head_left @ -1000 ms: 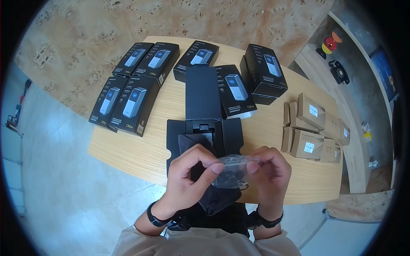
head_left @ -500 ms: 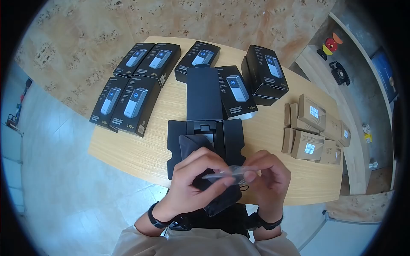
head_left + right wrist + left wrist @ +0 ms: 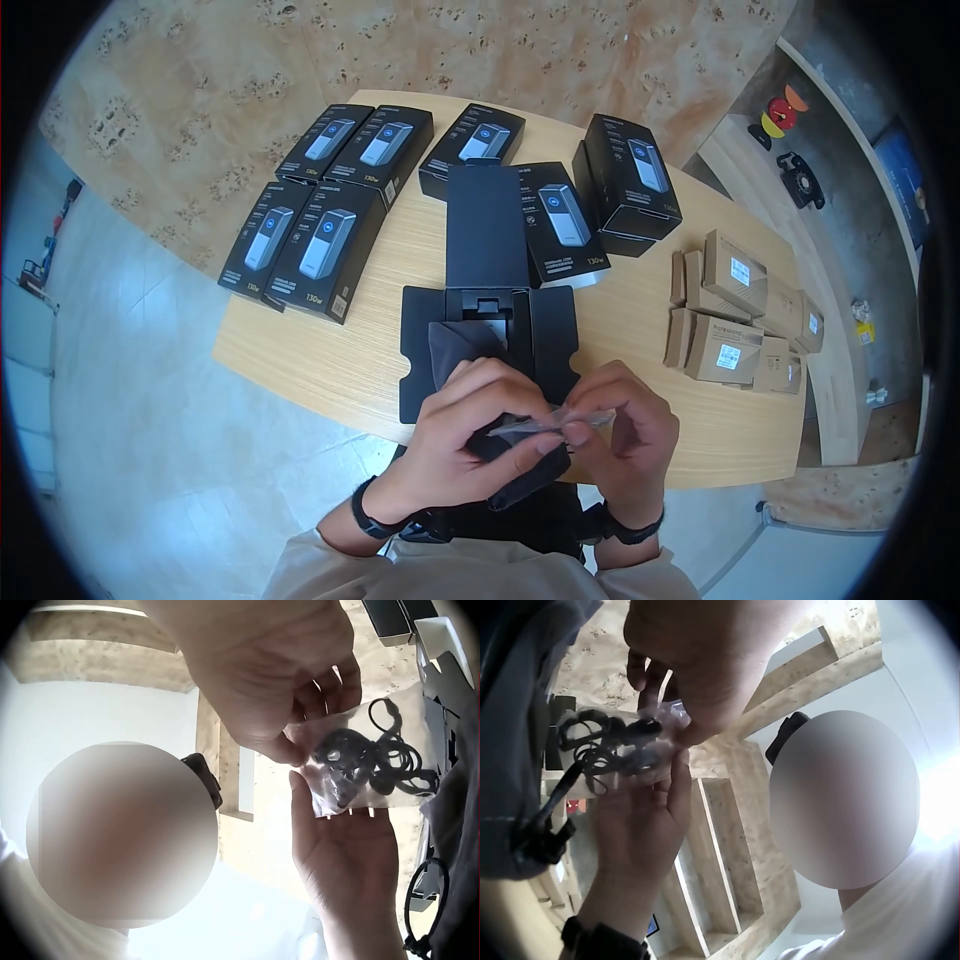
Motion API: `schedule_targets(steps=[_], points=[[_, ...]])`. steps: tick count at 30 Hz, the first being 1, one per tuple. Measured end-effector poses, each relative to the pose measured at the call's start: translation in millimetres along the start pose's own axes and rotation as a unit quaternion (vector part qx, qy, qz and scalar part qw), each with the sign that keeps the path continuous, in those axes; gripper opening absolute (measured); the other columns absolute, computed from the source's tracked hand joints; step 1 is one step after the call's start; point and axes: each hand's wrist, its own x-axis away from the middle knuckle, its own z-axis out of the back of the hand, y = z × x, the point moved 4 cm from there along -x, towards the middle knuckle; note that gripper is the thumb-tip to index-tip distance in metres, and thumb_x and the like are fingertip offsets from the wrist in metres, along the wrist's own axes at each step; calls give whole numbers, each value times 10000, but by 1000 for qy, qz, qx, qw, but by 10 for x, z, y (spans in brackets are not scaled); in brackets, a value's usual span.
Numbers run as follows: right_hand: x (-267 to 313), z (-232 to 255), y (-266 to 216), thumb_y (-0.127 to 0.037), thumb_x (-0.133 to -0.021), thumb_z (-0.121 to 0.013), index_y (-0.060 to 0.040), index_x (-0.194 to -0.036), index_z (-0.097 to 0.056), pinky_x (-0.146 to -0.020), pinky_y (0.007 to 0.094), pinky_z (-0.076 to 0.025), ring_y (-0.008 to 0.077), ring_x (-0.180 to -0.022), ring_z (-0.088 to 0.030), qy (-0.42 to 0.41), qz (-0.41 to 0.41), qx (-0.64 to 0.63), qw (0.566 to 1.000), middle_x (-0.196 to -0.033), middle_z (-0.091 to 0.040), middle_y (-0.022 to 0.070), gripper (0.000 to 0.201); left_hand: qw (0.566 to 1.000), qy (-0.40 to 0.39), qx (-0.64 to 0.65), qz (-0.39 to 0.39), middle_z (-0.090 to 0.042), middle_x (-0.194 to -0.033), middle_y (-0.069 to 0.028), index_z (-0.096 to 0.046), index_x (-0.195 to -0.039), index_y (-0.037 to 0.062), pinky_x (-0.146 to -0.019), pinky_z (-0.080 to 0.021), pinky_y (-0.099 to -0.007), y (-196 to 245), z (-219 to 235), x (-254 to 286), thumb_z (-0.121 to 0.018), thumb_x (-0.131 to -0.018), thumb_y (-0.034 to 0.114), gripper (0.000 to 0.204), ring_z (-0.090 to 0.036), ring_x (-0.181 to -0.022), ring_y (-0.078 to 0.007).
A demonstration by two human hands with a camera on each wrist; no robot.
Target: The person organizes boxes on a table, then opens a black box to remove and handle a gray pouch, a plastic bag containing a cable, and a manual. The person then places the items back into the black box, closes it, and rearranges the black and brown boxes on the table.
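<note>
Both hands pinch a small clear plastic bag (image 3: 515,428) by its top edge, thumbs close together. The left hand (image 3: 470,440) has the bag's left part and the right hand (image 3: 635,430) its right part. Coiled black cables show through the bag (image 3: 375,761) in the right wrist view, and also in the left wrist view inside the bag (image 3: 611,746). A dark fabric pouch (image 3: 460,345) with a cord lies beneath the left hand, partly covered by it. Behind the hands stands an open black box (image 3: 485,235), its flaps spread.
Several black printed boxes (image 3: 325,245) stand at the table's left and back. Small brown cartons (image 3: 725,350) are grouped on the right of the wooden table (image 3: 300,345). A shelf beyond holds a black telephone (image 3: 798,180).
The bag has tipped from hanging face-on to nearly edge-on. Both hands have moved a little lower, the left one also rightward, and their thumbs are closer together. The head view has shifted slightly.
</note>
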Motion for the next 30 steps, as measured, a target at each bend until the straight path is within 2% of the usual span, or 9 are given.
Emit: schedule_targets(steps=[3,10,14,15,17,18,23,25,30], points=[[4,8,12,-23,-849,-831,-32,-940,-731,-762,321,-518,220,-850,-684,10,-7,15,1000,-929,-731,101,135,1000,5,-9,2,-716,-990,-58,-741,-1021,79,-816,-446,-337,3,-4,7,-864,-832,49,227,-671,-905,-220],[-26,9,-48,-15,-830,-851,-29,-922,-744,-779,342,-517,225,-849,-685,11,45,27,999,-889,-749,103,142,998,3,-43,-36,-716,-981,-59,-751,-1022,80,-816,-440,-336,-23,59,45,-869,-824,45,233,-668,-904,-221],[3,79,2,4,-831,-857,-20,-917,-738,-764,332,-512,214,-835,-675,48,58,28,997,-895,-743,102,148,999,19,-27,0,-718,-963,-64,-758,-987,77,-844,-466,-345,12,68,-3,-869,-824,39,200,-670,-906,-234],[20,78,-9,4,-831,-857,-20,-917,-738,-764,332,-512,214,-835,-675,50,56,30,997,-895,-743,102,148,999,33,-16,18,-719,-958,-66,-760,-975,75,-851,-476,-346,14,68,-13,-866,-827,36,187,-670,-906,-236],[48,105,12,25,-840,-851,-11,-914,-729,-750,315,-508,204,-830,-668,103,0,-21,994,-903,-727,103,147,999,27,-24,8,-711,-973,-87,-749,-973,44,-817,-491,-330,-39,105,13,-844,-825,2,181,-662,-888,-225],[53,114,19,25,-840,-851,-11,-914,-729,-750,315,-508,204,-830,-668,104,-1,-20,994,-903,-727,103,147,999,24,-34,-2,-703,-988,-107,-739,-971,13,-782,-505,-314,-52,117,22,-822,-823,-32,176,-654,-870,-215],[45,113,34,35,-850,-844,-5,-922,-722,-751,303,-509,200,-837,-669,95,13,1,995,-903,-717,99,147,999,31,-34,-18,-696,-937,-93,-738,-927,16,-775,-491,-310,-34,111,23,-838,-828,-19,145,-648,-862,-200],[40,111,24,28,-845,-849,-9,-925,-725,-756,308,-511,203,-840,-672,93,13,-2,996,-902,-724,98,152,999,50,-22,2,-725,-910,-62,-767,-919,64,-805,-479,-332,-40,116,20,-870,-806,8,163,-644,-842,-221],[-30,128,-36,-9,-826,-871,-31,-932,-735,-771,342,-520,227,-842,-681,75,11,9,997,-901,-748,89,174,999,48,-25,-2,-728,-872,-47,-795,-889,75,-792,-469,-327,-36,128,16,-905,-757,32,177,-638,-834,-215]])
